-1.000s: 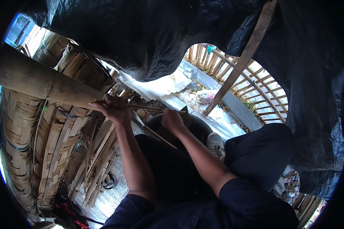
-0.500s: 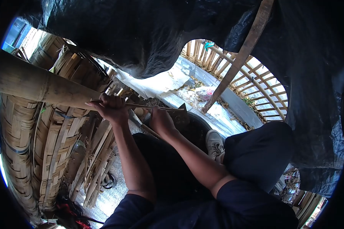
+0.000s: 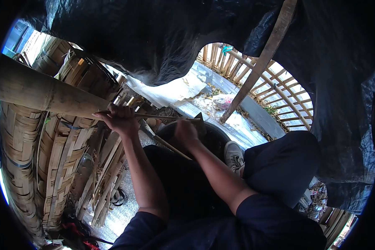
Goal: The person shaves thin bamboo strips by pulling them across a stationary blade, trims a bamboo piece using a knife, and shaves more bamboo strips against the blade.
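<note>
My left hand [image 3: 123, 119] is wrapped round one end of a thin strip [image 3: 148, 116], close against the end of a thick bamboo pole [image 3: 50, 93]. The strip runs right from my fist across to my right hand [image 3: 186, 131]. That hand is closed and blurred; the handle or edge it grips is hard to make out. Just beyond it shows a dark, flat, pointed blade-like piece [image 3: 201, 124], over a round black tub [image 3: 221, 135]. A curved wooden stick [image 3: 171, 146] slants below my hands.
Woven bamboo rolls [image 3: 18, 154] stand at the left, with split bamboo pieces [image 3: 106, 183] beside them. Black sheeting [image 3: 154, 37] hangs above. A slanting wooden post [image 3: 260, 66] and a bamboo fence [image 3: 279, 93] are ahead. My shoe [image 3: 234, 156] is beside the tub.
My right hand moved left toward my left hand, then back right along the strip. My left hand has stayed closed near the pole's end, and the view has shifted slightly.
</note>
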A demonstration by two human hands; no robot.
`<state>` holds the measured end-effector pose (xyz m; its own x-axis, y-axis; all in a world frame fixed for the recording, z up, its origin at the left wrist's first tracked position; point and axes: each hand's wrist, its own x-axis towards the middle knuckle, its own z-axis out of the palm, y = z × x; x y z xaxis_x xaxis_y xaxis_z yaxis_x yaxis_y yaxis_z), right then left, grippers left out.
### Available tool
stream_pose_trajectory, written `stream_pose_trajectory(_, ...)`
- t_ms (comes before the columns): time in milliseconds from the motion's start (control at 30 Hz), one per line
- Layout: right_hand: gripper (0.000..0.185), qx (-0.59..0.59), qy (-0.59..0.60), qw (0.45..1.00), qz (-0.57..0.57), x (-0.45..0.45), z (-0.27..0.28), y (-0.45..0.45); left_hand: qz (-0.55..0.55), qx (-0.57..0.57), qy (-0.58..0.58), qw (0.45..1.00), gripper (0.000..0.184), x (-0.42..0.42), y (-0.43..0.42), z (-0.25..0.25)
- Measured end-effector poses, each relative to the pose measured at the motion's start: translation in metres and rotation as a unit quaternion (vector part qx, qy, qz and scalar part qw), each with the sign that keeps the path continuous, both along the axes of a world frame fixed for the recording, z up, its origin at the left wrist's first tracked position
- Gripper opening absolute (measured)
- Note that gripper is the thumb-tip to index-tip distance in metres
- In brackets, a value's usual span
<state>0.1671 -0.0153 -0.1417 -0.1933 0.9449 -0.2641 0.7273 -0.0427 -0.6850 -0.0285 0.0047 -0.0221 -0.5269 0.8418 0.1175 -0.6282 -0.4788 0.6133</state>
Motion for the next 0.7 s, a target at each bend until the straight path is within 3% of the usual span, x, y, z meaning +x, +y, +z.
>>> stream_pose_trajectory(67,0.018,0.002,-0.057,0.998,-0.038,0.022,-0.046,0.001,0.001,0.006,-0.008,1.0,0.062,0.001,-0.003,0.0)
stream_pose_trajectory(167,0.016,0.044,-0.017,0.999,-0.004,0.012,-0.033,0.002,-0.047,0.034,-0.003,0.998,0.062,0.007,0.0,0.005)
stream_pose_trajectory(300,0.018,0.044,0.065,0.997,0.0,-0.031,0.054,-0.012,-0.005,0.007,0.004,1.0,0.062,0.006,0.0,0.003)
stream_pose_trajectory(400,0.026,0.037,-0.075,0.996,0.024,0.01,-0.021,-0.007,-0.013,0.019,0.009,1.0,0.062,-0.001,0.0,-0.002)
stream_pose_trajectory(500,0.02,0.014,-0.017,0.998,-0.051,0.042,-0.062,-0.01,-0.027,0.034,-0.003,0.999,0.063,0.004,0.003,0.001)
stream_pose_trajectory(567,0.017,0.049,-0.063,0.997,-0.01,0.005,-0.026,-0.017,-0.033,0.023,-0.012,0.999,0.063,0.01,-0.001,0.004)
stream_pose_trajectory(633,0.016,0.057,-0.014,0.998,0.024,-0.026,0.016,-0.01,0.031,-0.039,-0.002,0.999,0.063,0.013,0.002,0.012)
stream_pose_trajectory(700,0.016,0.081,-0.034,0.995,0.048,-0.015,-0.004,-0.008,0.026,-0.026,0.016,0.999,0.064,0.007,0.001,0.005)
